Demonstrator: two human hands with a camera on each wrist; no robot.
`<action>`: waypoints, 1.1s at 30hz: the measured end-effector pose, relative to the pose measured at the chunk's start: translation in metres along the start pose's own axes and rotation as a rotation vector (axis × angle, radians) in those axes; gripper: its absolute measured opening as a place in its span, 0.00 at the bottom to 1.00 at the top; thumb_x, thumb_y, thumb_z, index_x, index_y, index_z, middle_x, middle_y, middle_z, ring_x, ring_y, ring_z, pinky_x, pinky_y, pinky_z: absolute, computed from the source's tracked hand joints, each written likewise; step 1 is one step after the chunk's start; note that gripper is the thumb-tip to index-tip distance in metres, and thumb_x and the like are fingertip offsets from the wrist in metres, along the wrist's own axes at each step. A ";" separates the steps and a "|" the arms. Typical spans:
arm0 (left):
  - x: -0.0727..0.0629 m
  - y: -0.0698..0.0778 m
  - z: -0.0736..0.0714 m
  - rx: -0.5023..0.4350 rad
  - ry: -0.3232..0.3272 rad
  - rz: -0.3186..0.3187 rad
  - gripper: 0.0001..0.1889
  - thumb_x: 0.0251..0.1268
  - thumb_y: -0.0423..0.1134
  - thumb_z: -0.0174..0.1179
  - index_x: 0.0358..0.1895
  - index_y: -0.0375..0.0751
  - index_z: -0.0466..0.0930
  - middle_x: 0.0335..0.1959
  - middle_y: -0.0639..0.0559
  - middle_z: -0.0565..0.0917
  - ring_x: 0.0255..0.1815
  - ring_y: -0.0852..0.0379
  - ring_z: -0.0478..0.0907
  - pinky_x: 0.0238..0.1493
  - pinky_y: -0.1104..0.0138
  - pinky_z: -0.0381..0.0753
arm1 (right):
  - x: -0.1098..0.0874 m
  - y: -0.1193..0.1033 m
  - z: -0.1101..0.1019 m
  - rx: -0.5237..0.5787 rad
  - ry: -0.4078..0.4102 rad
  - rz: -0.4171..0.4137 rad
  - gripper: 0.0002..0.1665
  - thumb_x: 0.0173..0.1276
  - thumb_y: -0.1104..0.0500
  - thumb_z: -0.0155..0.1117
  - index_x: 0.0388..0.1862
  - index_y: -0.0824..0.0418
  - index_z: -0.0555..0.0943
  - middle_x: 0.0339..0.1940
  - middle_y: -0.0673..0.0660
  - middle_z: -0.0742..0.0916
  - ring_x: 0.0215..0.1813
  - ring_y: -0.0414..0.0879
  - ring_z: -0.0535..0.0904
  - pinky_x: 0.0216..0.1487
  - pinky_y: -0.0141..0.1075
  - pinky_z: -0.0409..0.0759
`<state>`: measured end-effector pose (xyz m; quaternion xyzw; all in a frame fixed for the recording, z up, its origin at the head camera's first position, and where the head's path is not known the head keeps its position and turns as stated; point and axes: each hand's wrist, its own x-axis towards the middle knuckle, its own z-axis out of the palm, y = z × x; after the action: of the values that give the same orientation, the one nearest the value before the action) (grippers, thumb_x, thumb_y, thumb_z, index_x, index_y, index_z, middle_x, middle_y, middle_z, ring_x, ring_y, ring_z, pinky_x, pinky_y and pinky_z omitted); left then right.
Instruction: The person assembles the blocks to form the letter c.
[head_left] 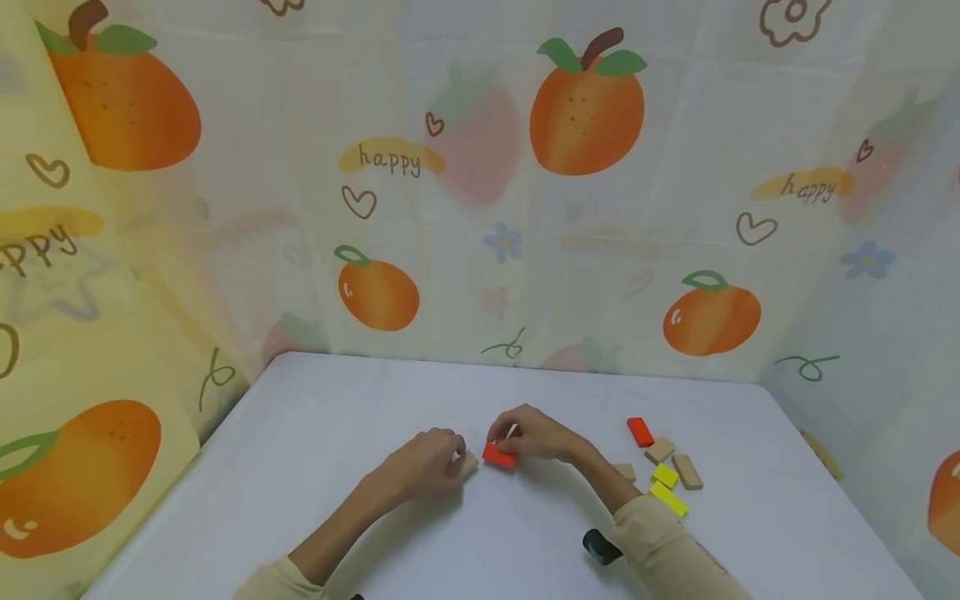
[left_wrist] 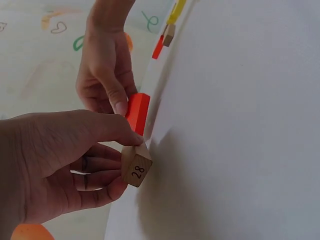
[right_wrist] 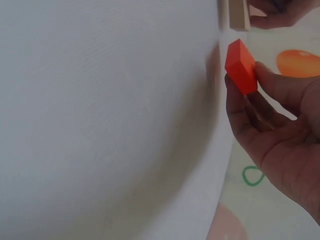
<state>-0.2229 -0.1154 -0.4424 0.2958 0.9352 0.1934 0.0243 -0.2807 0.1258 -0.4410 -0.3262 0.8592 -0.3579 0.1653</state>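
Near the middle of the white table, my left hand (head_left: 423, 465) pinches a plain wooden block (left_wrist: 136, 165) between thumb and fingers. The number 28 is printed on the end of that block. Just to its right, my right hand (head_left: 536, 433) grips a red block (head_left: 499, 455) by thumb and fingertips. In the right wrist view the red block (right_wrist: 241, 67) is tilted, with the wooden block (right_wrist: 239, 15) close by. Whether the two blocks touch, I cannot tell.
To the right lie another red block (head_left: 641, 432), several plain wooden blocks (head_left: 687, 472) and two yellow blocks (head_left: 667, 500). A dark cylindrical object (head_left: 602, 547) is beside the right sleeve. A printed fruit curtain (head_left: 465, 250) hangs behind the white table (head_left: 337, 417).
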 end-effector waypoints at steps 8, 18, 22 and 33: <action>0.003 0.003 0.010 -0.078 -0.015 -0.097 0.15 0.58 0.33 0.72 0.48 0.30 0.85 0.28 0.53 0.79 0.26 0.60 0.71 0.25 0.73 0.70 | 0.012 0.002 0.008 -0.069 0.027 -0.018 0.10 0.70 0.72 0.63 0.46 0.66 0.88 0.40 0.58 0.90 0.43 0.40 0.80 0.46 0.27 0.80; 0.005 0.003 0.010 -0.146 -0.026 -0.149 0.23 0.59 0.42 0.77 0.51 0.30 0.84 0.30 0.51 0.83 0.28 0.59 0.74 0.26 0.72 0.72 | 0.008 -0.004 0.014 -0.151 0.107 0.046 0.13 0.69 0.70 0.68 0.51 0.66 0.86 0.45 0.59 0.89 0.45 0.46 0.82 0.48 0.35 0.87; 0.008 0.002 0.009 -0.139 -0.037 -0.163 0.23 0.63 0.44 0.75 0.55 0.32 0.84 0.35 0.48 0.88 0.30 0.60 0.77 0.29 0.71 0.78 | 0.003 -0.005 0.012 -0.154 0.089 0.106 0.16 0.68 0.68 0.71 0.54 0.63 0.86 0.47 0.57 0.89 0.48 0.47 0.82 0.53 0.42 0.90; 0.017 0.005 0.008 -0.186 -0.044 -0.116 0.22 0.63 0.37 0.74 0.56 0.28 0.83 0.24 0.54 0.79 0.25 0.60 0.73 0.24 0.73 0.71 | 0.004 -0.012 0.011 -0.252 0.026 0.094 0.17 0.65 0.68 0.75 0.52 0.64 0.87 0.45 0.57 0.89 0.47 0.46 0.83 0.57 0.43 0.89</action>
<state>-0.2326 -0.0997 -0.4472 0.2416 0.9280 0.2711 0.0833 -0.2726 0.1115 -0.4402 -0.2990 0.9138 -0.2431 0.1288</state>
